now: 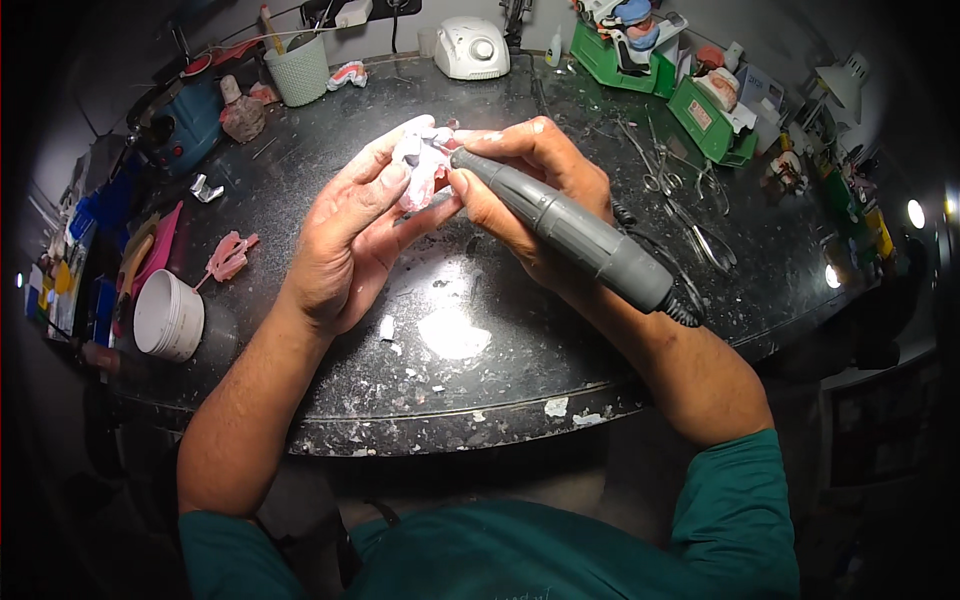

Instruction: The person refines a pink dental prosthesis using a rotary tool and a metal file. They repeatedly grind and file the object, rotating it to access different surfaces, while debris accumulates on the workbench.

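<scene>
Between the thumb and fingers of my left hand [345,225] is a small white-and-pink denture piece [425,165], dusted with white powder. My right hand [540,180] grips a dark grey rotary handpiece [570,232] like a pen, its coiled cord running off behind my wrist. The handpiece's nose meets the right side of the denture piece; glare and fingers hide whether the tip touches it. White dust coats the fingertips of both hands. Both hands are raised over the middle of a dark, dusty bench [350,385].
On the left stand a white tub [170,315], a pink branched piece [232,255] and a blue machine [185,125]. A white control box [472,48] sits at the back beside a woven cup [297,72]. Scissors [665,172], pliers [700,238] and green bins [710,120] are at the right.
</scene>
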### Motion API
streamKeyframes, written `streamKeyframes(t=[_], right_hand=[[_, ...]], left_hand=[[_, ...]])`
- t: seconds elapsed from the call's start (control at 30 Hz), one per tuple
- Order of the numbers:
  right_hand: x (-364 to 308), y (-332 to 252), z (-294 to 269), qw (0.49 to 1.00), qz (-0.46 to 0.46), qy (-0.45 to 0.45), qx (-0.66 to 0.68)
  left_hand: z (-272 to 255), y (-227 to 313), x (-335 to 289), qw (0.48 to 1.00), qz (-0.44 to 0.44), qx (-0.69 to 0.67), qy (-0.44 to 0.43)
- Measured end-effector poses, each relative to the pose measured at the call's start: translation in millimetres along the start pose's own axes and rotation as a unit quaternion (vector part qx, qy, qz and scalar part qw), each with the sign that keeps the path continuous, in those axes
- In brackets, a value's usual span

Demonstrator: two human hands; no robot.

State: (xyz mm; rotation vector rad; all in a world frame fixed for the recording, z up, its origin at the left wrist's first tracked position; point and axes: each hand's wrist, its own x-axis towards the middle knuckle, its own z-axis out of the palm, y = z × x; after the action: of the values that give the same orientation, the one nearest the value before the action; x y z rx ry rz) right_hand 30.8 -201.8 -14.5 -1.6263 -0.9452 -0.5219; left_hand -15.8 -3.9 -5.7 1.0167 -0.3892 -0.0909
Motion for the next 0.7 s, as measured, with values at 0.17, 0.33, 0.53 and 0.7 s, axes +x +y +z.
streamKeyframes(t=[0.17,0.33,0.53,0.7], right_hand=[[3,-7,-3,0.999,0.013,0.004,-0.047],[3,-4,-4,0.997,-0.001,-0.004,-0.075],[2,-5,-2,0.997,0.011,0.005,-0.078],[2,-5,-1,0.996,-0.014,0.012,-0.093]], left_hand=[[2,-9,3,1.000,0.001,0.008,0.028],[3,-8,2,0.999,-0.007,0.018,0.042],[0,-12,2,0.999,-0.008,0.018,0.047],[0,-12,2,0.999,-0.002,0.027,0.045]])
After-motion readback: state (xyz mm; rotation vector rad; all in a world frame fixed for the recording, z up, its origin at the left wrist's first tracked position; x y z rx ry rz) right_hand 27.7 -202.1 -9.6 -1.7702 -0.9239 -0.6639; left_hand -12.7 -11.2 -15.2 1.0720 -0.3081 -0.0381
